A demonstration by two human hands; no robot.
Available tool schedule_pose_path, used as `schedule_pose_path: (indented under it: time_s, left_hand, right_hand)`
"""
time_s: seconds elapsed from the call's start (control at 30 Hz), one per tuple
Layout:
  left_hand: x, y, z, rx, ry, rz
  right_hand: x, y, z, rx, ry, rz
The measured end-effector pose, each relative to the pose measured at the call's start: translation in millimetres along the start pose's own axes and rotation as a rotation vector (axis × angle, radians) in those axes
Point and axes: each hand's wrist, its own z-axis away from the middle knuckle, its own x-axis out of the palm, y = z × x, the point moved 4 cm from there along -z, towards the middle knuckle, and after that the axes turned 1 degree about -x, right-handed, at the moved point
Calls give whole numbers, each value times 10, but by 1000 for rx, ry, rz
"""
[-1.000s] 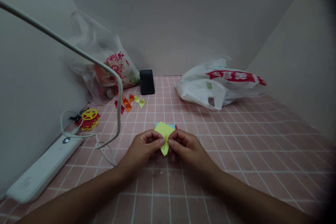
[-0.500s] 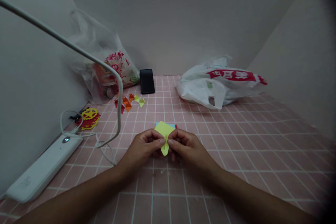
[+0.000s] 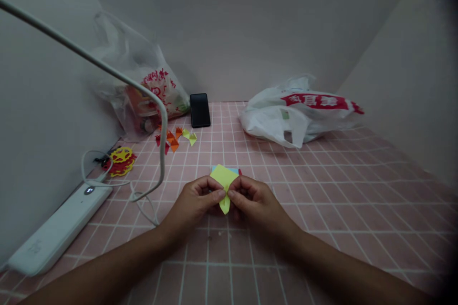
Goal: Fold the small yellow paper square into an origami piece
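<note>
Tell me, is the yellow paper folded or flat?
Folded: the yellow paper narrows to a point, pinched between left hand and right hand.

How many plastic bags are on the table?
2. A clear plastic bag with red print sits far left by the wall; a white plastic bag with a red band lies far right. None seems hidden.

Bare counter (image 3: 358, 200) lies open to the right; the lamp arm (image 3: 157, 105) and its cable (image 3: 143, 200) crowd the left.

Red print on both plastic bags (image 3: 300, 109) (too blurred), nothing legible.
</note>
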Motion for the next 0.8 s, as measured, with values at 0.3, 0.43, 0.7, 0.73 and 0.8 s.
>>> schedule_pose_path:
  time_s: [0.3,0.43,0.7,0.73,0.8]
  left_hand:
    - [21,66,21,50,22,-78]
    - [12,48,12,43,15,-68]
    - [-6,52,2,74,-4,-97]
    - [-7,49,-1,75,-10,-92]
    - [-8,45,-6,77,-23,-78]
  right_hand:
    - [-25,-81,35,-105,48,201]
    - [-9,-69,37,-85,-7,91]
    - [7,38,-26,-18,-74,-119]
    - [7,44,-31,-17,-78,-126]
    - [5,50,-36,-16,-87,-135]
